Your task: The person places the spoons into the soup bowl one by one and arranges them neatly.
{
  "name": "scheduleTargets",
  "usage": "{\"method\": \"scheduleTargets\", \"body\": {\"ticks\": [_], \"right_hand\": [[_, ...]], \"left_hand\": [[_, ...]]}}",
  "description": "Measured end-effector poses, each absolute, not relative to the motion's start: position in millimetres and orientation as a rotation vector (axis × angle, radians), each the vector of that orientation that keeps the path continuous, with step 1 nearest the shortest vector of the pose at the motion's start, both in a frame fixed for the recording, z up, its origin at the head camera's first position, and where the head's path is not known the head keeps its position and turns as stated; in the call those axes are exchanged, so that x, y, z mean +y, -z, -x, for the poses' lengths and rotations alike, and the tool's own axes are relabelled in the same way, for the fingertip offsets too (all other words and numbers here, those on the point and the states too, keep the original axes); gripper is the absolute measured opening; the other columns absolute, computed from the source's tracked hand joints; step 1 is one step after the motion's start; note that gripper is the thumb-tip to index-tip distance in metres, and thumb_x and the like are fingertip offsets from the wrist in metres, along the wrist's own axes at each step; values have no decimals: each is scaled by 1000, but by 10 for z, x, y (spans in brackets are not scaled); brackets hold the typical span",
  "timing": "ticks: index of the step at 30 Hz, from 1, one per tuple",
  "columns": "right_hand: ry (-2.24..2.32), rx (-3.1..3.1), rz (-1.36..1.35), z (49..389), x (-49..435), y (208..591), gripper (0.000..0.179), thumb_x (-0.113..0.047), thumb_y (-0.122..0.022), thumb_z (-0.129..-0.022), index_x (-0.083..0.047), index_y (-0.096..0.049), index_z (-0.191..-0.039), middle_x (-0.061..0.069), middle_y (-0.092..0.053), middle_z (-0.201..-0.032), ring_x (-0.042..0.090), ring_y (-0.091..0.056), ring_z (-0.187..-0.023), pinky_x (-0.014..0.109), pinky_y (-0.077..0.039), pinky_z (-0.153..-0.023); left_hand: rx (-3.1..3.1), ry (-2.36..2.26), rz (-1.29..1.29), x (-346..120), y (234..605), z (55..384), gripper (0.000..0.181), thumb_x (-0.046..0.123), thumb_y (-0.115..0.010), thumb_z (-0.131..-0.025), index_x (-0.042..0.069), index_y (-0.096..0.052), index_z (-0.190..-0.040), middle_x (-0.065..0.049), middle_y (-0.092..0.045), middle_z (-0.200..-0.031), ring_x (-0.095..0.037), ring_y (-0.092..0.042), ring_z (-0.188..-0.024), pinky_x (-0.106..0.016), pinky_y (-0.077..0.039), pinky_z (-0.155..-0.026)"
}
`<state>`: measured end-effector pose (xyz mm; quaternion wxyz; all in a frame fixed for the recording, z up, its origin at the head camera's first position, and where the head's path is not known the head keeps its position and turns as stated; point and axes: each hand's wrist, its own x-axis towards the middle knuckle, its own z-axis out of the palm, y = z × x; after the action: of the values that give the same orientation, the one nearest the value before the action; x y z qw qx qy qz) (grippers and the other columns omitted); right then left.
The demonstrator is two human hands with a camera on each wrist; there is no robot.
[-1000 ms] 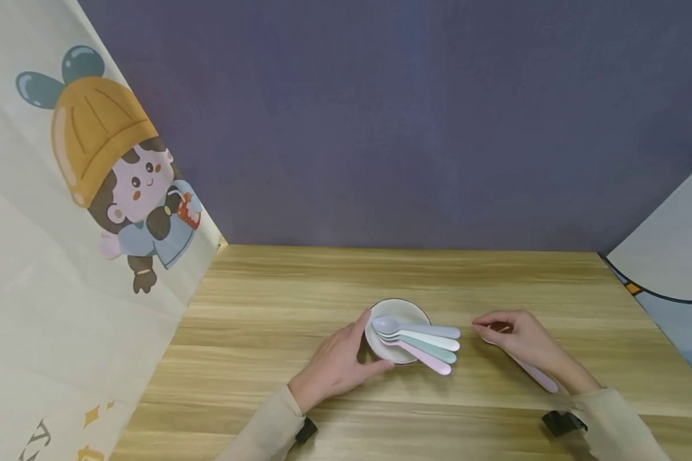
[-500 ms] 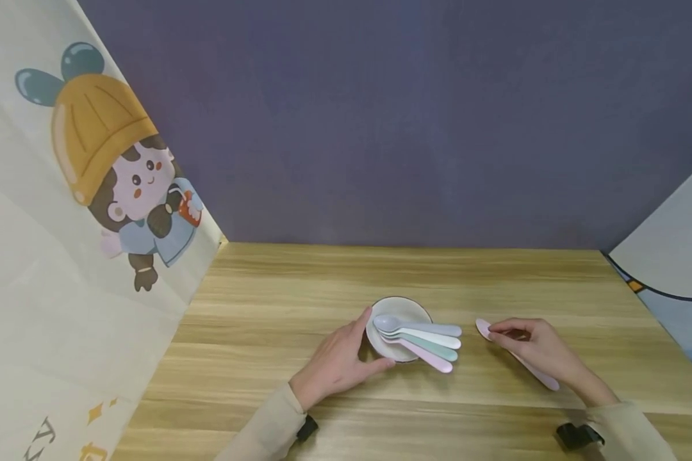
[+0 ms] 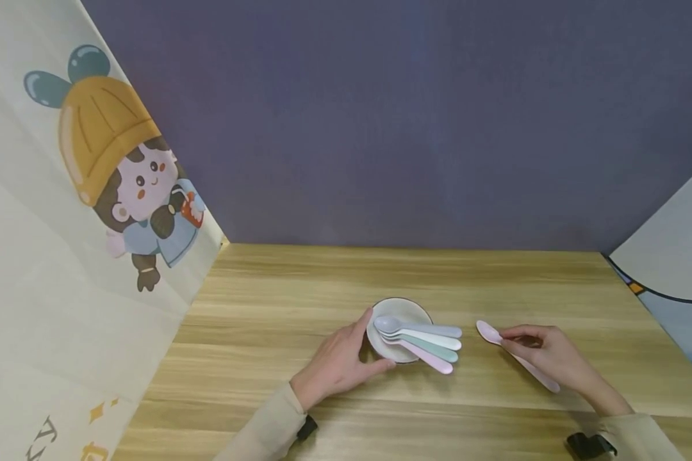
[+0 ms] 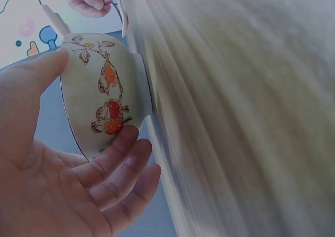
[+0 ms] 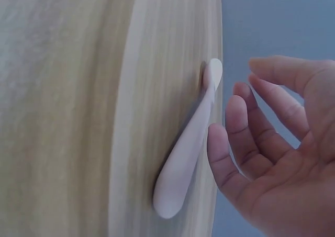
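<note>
My left hand (image 3: 337, 360) holds a small white bowl (image 3: 411, 311), thumb and fingers spread around its near-left side. Fruit-patterned outer wall shows on the bowl (image 4: 86, 93) in the left wrist view. Several spoons lean in it, handles out to the right: a grey-blue spoon (image 3: 432, 330), a white spoon (image 3: 441, 342), a green spoon (image 3: 436, 352) and a pink spoon (image 3: 432, 362). Right of the bowl, another pink spoon (image 3: 539, 374) lies on the table. Over that spoon hovers my right hand (image 3: 556, 362), fingers loosely bent; the right wrist view shows a gap between fingertips and spoon (image 5: 183, 164).
The wood-grain table (image 3: 300, 282) meets a dark blue back panel (image 3: 380, 128). On the left stands a pale sheet (image 3: 46, 320) printed with a cartoon figure; another printed sheet (image 3: 669, 256) borders the right side.
My right hand has drawn back to the right and toward me, uncovering the head of the loose pink spoon. The spoon, the bowl and my left hand stay in place.
</note>
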<state>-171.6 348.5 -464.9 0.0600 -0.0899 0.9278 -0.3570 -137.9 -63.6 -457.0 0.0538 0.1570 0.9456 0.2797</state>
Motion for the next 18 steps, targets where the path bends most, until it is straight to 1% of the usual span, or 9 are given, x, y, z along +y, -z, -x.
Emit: {"method": "scheduleTargets", "body": {"ticks": [4,10,13,18], "right_hand": [[1056,2840,269,1706,3514,4667,23,-25,-79,-98,-11,-82,-116,9,-81,-113,-10,-64,-88,19,-53,-74],[1042,2866,234,1674,3574,4693,23,-23,-81,-96,-8,-82,-114,14,-80,-117,-12,-63,-89,18,-55,-75],[1035,2852,200,1654,3610,4700,26,-25,-80,-97,-7,-81,-116,16,-79,-119,-12,-62,-88,19,-55,-73],[1002,2835,149,1622,3643,4716,29,-30,-79,-98,-9,-81,-118,15,-78,-121,-12,-62,-88,20,-55,-72]], "left_hand": [[2868,-851,-477,-635,4563,1382,109,73,-67,-92,11,-24,-171,-16,-54,-160,-35,-59,-141,-54,-50,-115],[2867,-864,-486,-637,4568,1384,108,70,-69,-93,10,-24,-170,-17,-54,-160,-36,-59,-141,-54,-50,-114],[2867,-862,-483,-637,4573,1386,108,71,-69,-93,11,-24,-171,-17,-55,-159,-36,-59,-140,-54,-51,-114],[2875,-856,-483,-635,4578,1395,109,72,-68,-92,12,-24,-171,-16,-57,-157,-35,-62,-137,-53,-52,-112]]}}
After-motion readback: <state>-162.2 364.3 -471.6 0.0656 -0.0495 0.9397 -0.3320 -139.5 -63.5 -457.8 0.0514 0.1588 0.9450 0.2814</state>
